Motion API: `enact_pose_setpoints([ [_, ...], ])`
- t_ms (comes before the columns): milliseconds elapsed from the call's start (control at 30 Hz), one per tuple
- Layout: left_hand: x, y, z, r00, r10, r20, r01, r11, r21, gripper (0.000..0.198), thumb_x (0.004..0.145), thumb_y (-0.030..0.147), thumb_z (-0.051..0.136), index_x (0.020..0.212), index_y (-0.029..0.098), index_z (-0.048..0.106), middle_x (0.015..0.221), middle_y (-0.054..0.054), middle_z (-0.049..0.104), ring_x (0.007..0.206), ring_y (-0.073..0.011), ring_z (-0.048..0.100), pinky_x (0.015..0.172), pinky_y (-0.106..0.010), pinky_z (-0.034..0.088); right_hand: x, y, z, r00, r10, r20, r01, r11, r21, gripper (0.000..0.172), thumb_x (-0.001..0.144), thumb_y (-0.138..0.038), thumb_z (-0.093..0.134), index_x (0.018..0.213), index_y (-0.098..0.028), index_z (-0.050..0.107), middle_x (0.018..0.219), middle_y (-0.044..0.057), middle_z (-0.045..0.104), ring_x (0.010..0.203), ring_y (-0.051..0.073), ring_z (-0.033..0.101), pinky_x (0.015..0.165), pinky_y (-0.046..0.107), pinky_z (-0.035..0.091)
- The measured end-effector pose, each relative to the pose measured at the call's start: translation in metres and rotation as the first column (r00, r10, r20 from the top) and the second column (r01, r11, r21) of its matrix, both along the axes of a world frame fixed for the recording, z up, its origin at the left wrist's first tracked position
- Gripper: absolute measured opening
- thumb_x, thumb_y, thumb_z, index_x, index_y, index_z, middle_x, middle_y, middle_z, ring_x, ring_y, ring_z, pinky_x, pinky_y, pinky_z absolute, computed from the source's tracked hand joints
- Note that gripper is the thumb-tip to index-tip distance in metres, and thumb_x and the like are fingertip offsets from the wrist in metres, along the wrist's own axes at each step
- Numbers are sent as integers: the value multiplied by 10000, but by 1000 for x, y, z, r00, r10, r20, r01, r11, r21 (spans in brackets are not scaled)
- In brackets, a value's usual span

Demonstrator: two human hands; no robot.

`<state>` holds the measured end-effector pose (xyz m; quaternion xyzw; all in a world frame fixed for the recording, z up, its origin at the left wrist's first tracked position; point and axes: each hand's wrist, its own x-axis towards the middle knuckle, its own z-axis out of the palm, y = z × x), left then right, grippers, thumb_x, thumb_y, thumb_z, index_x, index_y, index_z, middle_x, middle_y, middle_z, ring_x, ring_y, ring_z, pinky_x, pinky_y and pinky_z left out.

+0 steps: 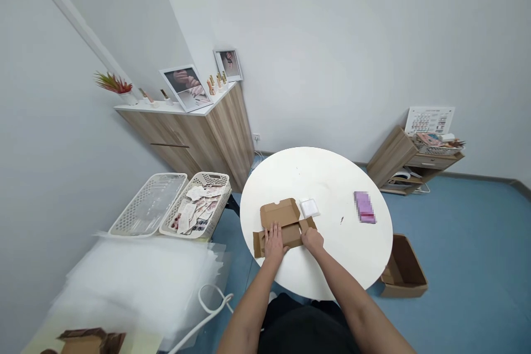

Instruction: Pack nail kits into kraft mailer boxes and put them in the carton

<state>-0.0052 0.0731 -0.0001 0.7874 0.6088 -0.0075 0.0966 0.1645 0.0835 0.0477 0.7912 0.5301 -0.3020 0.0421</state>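
A brown cardboard mailer box lies partly unfolded on the white round table, its lid panel tipped away from me and side flaps sticking out. My left hand is laid on its near panel with the fingers stretched out. At the box's right end, my right hand is closed on the end flap; its fingertips are partly hidden. Just beyond the right hand sits a small white square packet.
A purple packet, blurred, rests on the table's right side. On the floor at right stands an open cardboard box. To the left are a white basket of sachets, another basket and a stack of translucent sheets.
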Motion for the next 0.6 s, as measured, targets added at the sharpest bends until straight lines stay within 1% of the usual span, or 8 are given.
enact_pose_setpoints([
  [100, 1, -1, 3, 1000, -1, 19, 1, 1000, -7, 956, 755, 423, 695, 1529, 148, 205, 1578, -165, 242, 1464, -331, 189, 1194, -543, 144, -3, 3, 2, 999, -13, 36, 14, 1000, -23, 256, 897, -331, 522, 1067, -182, 640, 1146, 165, 668, 1037, 270, 658, 805, 346, 491],
  [233, -2, 1, 7, 999, -38, 37, 38, 999, -4, 998, 723, 417, 730, 1523, 137, 203, 1571, -188, 250, 1459, -346, 200, 1188, -547, 163, -1, 4, 5, 998, 64, 6, -64, 997, -37, 203, 852, -252, 571, 1023, -182, 655, 1118, 136, 681, 1037, 257, 658, 795, 319, 491],
  [300, -7, 4, 9, 997, -68, 47, 70, 997, -30, 1026, 702, 420, 749, 1519, 131, 201, 1571, -201, 240, 1458, -355, 193, 1180, -543, 190, 1, 3, 7, 996, 84, -7, -84, 996, -37, 182, 838, -228, 582, 995, -186, 663, 1097, 124, 687, 1012, 249, 664, 778, 311, 488],
  [367, -14, 9, 10, 991, -121, 62, 126, 989, -79, 1052, 683, 420, 768, 1516, 132, 193, 1574, -207, 225, 1460, -353, 185, 1176, -527, 213, 4, 2, 8, 994, 104, -20, -105, 994, -28, 159, 833, -220, 587, 966, -188, 670, 1086, 119, 690, 999, 245, 663, 771, 306, 480],
  [467, -25, 16, 11, 972, -216, 89, 227, 964, -136, 1056, 687, 408, 775, 1518, 163, 172, 1577, -196, 224, 1462, -326, 191, 1177, -505, 225, 6, -1, 10, 991, 130, -38, -130, 992, 0, 126, 837, -222, 582, 918, -197, 676, 1053, 109, 695, 985, 238, 659, 760, 295, 461],
  [533, -28, 18, 11, 969, -232, 88, 243, 960, -138, 1045, 698, 388, 776, 1518, 179, 163, 1574, -192, 234, 1460, -313, 205, 1176, -504, 230, 9, -3, 11, 990, 136, -45, -135, 991, 16, 133, 861, -240, 550, 898, -201, 672, 1022, 102, 694, 958, 230, 657, 744, 289, 449],
  [600, -27, 17, 10, 975, -210, 75, 218, 968, -125, 1050, 694, 356, 788, 1517, 170, 163, 1570, -200, 239, 1459, -308, 212, 1179, -495, 232, 16, -5, 12, 992, 116, -48, -113, 991, 70, 207, 910, -280, 468, 905, -202, 659, 998, 95, 687, 938, 220, 649, 737, 286, 439],
])
